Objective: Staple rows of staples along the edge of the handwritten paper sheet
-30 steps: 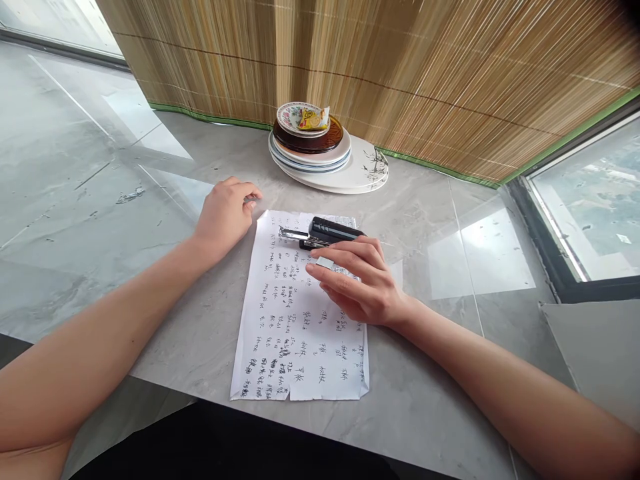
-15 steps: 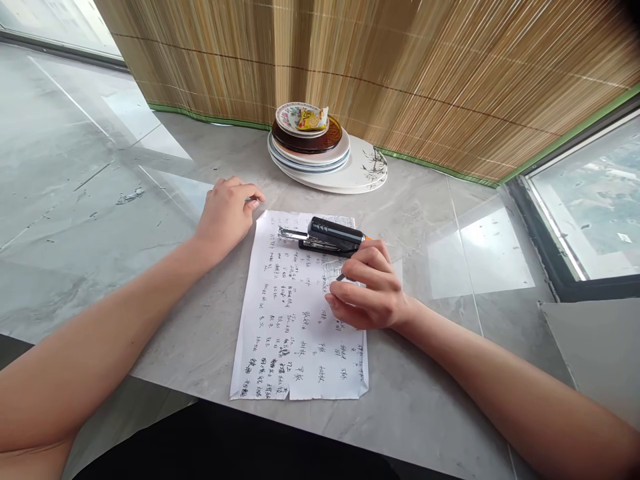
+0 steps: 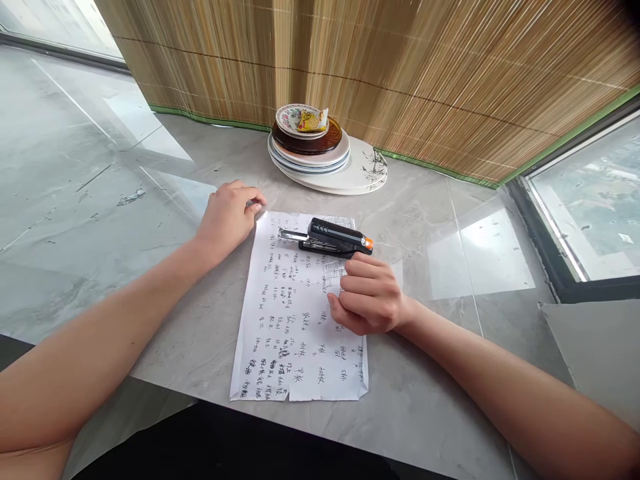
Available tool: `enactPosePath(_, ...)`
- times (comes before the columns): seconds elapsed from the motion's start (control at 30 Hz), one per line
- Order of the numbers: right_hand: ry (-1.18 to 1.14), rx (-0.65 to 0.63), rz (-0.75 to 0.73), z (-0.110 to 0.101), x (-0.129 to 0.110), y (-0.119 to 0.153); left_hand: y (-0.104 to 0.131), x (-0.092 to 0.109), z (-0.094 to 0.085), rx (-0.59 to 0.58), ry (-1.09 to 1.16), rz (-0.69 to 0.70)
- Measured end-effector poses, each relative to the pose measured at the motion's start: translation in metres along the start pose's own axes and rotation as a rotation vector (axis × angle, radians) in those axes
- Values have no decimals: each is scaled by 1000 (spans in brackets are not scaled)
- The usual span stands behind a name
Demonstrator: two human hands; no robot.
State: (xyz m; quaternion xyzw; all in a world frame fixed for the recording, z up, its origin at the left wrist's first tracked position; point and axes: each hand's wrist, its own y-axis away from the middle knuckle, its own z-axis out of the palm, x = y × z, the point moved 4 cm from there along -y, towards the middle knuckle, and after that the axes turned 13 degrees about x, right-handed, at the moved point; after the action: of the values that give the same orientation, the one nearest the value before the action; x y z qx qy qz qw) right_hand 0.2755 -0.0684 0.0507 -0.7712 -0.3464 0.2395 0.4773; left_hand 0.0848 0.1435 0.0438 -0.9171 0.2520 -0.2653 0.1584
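A black stapler with an orange end lies on the upper part of a handwritten sheet of paper. Its metal rail sticks out to the left, and the black top is raised off the base. My left hand rests on the tabletop at the sheet's top left corner, fingers curled and thumb close to the index finger. Whether something small is between them I cannot make out. Just below the stapler's orange end, my right hand is closed over the sheet's right side. Its curled fingers hide whatever they hold.
Behind the paper stands a stack of plates, with a small yellow packet on top. A bamboo blind hangs at the back. Windows flank the grey marbled table, whose front edge is close to my body.
My right hand has drawn slightly down, away from the stapler, and curled tighter; its orange end now shows. The dark slivers seen at both hands' fingertips are no longer visible. The stapler has stayed put.
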Motion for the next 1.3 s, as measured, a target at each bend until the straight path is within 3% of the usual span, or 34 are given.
enactPosePath(0.1,-17,85,43,-6,2,-3,0,-1,0,19,6,10)
enactPosePath(0.17,-11,177,150,-13,10,-6,-1,-2,1,27,18,22)
enactPosePath(0.37,172,648,762,-40,68,19,-1,-6,5,31,60,65)
enactPosePath(0.43,210,672,961,-41,89,35,0,-7,6,44,70,82)
enactPosePath(0.5,224,615,1143,-39,104,50,0,-7,7,53,81,87)
enactPosePath(0.6,238,539,1286,-36,112,62,1,-8,9,59,110,85)
enactPosePath(0.83,320,527,1337,-38,109,65,0,-6,6,71,133,92)
enactPosePath(1.03,376,513,1384,-40,108,65,-2,8,-3,109,222,121)
enactPosePath(1.17,416,487,1246,-40,99,51,3,20,-5,109,349,162)
enactPosePath(1.3,361,391,926,-34,74,22,10,31,-3,15,461,264)
